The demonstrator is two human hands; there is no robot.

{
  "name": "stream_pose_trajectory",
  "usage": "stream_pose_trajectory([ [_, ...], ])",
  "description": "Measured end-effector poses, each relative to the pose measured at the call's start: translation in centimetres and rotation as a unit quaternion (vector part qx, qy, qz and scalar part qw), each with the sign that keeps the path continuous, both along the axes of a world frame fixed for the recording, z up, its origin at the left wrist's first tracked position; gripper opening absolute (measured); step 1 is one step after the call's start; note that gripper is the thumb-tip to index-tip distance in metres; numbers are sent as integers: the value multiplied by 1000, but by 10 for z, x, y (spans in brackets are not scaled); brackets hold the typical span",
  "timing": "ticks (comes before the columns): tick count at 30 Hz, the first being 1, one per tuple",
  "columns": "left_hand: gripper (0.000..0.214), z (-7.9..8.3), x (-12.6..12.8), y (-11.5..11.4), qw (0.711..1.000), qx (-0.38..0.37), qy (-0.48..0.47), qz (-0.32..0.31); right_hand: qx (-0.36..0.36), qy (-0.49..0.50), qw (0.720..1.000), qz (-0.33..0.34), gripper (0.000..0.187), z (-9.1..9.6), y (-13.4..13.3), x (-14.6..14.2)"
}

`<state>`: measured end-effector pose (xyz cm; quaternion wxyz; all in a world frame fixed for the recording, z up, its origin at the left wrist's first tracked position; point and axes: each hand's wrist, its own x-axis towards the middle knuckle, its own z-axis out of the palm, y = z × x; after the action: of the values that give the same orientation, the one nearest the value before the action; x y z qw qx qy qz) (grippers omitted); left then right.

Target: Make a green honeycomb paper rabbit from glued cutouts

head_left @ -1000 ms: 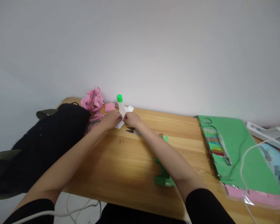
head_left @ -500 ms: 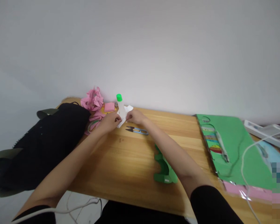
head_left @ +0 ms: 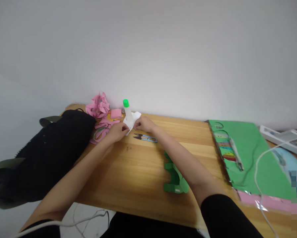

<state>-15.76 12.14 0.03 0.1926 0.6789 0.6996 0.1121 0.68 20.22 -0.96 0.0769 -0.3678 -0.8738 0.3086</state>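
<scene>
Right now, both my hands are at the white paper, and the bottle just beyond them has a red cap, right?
Not quite: the head view shows a green cap on the bottle, not a red one. The rest stands: your left hand and right hand are at the white paper, with the bottle just beyond them.

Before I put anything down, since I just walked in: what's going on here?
Someone's left hand and right hand are at the white paper, slightly apart; whether either grips it is too small to tell. The green-capped tube stands just beyond them, and the blue-handled snips lie on the table.
</scene>
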Motion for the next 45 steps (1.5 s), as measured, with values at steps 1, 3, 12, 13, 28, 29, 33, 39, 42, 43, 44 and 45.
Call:
stream_pose_trajectory([
  [1, 20, 0, 0, 0, 1000, -1, -3, 1, 0, 6, 1000, -1, 10, -2, 0, 0],
  [3, 19, 0, 0, 0, 1000, -1, -9, 4, -2, 19, 1000, -2, 11, -5, 0, 1],
  [12, 16, 0, 1, 0, 999, 4, -32, 16, -38, 55, 998, 22, 15, -5, 7, 3],
  [13, 16, 0, 1, 0, 999, 5, -34, 18, -41, 59, 997, 24, 15, -6, 8, 3],
  [28, 13, -9, 0, -1, 994, 34, -89, 58, -36, 107, 994, 2, 9, -21, 2, 7],
  [29, 12, -10, 1, -2, 993, 35, -95, 64, -36, 106, 994, 0, 10, -21, 1, 7],
  [33, 10, -9, 3, -1, 988, 39, -123, 91, -51, 110, 993, -3, 13, -19, -1, 6],
  [39, 15, -8, 8, 1, 968, 30, -220, 115, -117, 158, 980, -19, 10, -5, -5, 4],
  [42, 27, -8, 13, 1, 948, 4, -297, 112, -150, 192, 969, -34, 11, 3, -7, 4],
  [43, 31, -7, 15, 1, 941, -3, -322, 109, -159, 201, 966, -39, 11, 5, -8, 4],
  [44, 35, -7, 16, 1, 933, -8, -344, 106, -167, 209, 962, -43, 11, 7, -9, 4],
  [45, 39, -6, 17, 0, 926, -11, -364, 103, -176, 217, 959, -46, 12, 8, -9, 4],
])
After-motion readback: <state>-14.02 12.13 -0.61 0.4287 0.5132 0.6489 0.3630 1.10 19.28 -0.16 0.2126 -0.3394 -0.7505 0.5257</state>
